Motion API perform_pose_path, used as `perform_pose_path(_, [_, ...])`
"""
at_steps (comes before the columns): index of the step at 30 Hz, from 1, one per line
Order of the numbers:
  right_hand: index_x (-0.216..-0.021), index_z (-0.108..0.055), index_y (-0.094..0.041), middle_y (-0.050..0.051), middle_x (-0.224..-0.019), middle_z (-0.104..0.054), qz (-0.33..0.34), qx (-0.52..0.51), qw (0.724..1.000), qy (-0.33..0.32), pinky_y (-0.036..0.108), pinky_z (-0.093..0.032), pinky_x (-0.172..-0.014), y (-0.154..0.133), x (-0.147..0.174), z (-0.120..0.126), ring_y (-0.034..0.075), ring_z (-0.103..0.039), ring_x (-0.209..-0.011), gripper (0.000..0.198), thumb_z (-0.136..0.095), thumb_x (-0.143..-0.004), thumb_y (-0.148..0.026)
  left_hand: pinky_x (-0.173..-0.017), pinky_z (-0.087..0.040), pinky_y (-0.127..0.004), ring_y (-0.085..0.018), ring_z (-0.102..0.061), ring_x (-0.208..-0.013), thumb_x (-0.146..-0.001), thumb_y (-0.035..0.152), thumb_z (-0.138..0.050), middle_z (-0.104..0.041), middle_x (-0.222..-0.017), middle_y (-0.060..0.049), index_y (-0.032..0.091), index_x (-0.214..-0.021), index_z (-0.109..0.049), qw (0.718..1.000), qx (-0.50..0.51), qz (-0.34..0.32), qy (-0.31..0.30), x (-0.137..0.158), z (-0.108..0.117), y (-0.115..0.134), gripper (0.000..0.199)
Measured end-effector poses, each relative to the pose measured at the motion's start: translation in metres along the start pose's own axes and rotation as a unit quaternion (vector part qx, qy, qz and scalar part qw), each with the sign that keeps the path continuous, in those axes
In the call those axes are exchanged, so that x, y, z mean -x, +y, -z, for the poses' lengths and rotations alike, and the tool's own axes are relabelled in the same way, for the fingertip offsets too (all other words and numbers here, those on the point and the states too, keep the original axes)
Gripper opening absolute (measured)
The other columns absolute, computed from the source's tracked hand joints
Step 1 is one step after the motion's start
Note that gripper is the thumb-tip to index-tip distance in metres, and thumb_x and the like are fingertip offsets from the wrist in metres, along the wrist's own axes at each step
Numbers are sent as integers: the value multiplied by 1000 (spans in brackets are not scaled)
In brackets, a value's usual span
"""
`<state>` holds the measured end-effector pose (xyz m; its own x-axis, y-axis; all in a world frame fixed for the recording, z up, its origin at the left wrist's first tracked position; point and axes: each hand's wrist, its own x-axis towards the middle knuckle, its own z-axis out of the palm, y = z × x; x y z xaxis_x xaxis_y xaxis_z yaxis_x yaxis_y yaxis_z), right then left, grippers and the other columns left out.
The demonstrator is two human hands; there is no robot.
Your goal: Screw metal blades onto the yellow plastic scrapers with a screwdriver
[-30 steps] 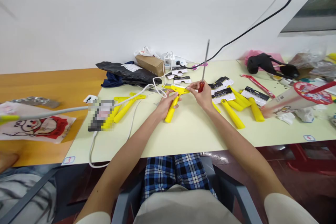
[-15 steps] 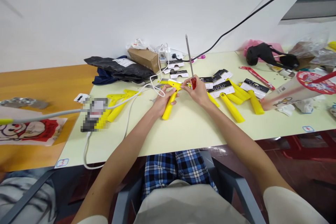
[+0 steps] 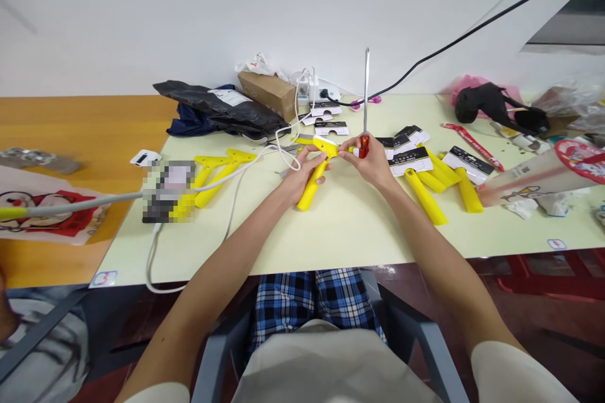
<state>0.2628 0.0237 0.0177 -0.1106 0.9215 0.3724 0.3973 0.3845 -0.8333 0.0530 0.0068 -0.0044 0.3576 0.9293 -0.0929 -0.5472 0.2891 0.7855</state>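
While the left hand (image 3: 302, 177) closed around the handle of a yellow scraper (image 3: 310, 194) above the middle of the table (image 3: 350, 233), the head view showed the right hand (image 3: 371, 160) gripping a red-handled screwdriver (image 3: 366, 97), its shaft pointing toward twelve o'clock. The right fingertips seemed to touch the scraper's head, too small to be sure. From the scraper, loose yellow handles (image 3: 425, 197) lay toward four o'clock, a black bag (image 3: 227, 114) toward ten.

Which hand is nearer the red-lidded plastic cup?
Right. The right hand is left of the red-lidded plastic cup; the left hand is farther left, gripping a yellow T-shaped tool.
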Motion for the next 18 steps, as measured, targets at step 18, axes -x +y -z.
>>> perform_pose_path(18, [-87,-36,-27,3,-99,-82,19,130,991,-15,42,-45,-77,-12,0,18,21,-60,-73,55,-81,-92,-57,-46,-41,-15,-14,-72,-85,-78,36,-96,-68,-110,-2,26,-108,-54,1000,-17,1,-19,1,0,0,52])
